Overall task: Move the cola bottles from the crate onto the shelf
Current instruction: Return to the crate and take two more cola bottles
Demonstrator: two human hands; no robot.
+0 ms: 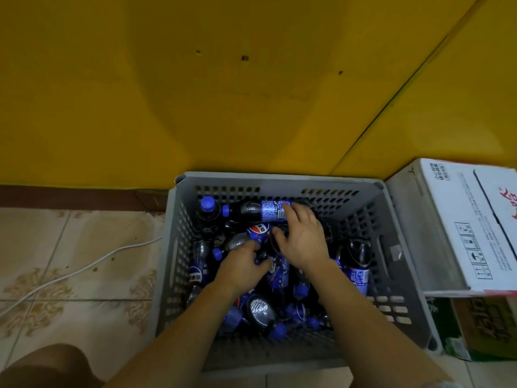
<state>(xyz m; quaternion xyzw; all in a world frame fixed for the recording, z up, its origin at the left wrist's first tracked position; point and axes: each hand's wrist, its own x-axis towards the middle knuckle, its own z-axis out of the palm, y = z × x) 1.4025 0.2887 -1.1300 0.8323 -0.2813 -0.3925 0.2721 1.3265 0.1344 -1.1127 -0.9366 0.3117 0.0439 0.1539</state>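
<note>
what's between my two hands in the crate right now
In the head view, one cola bottle lies on its side between the left hand and right hand, both down in the grey crate. The left fingers touch it.

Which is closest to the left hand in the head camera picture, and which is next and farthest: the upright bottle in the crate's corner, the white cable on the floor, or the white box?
1. Upright bottle, in the crate's far left corner.
2. White cable, left, on the floor.
3. White box, right of the crate.
All measured from the left hand.
</note>
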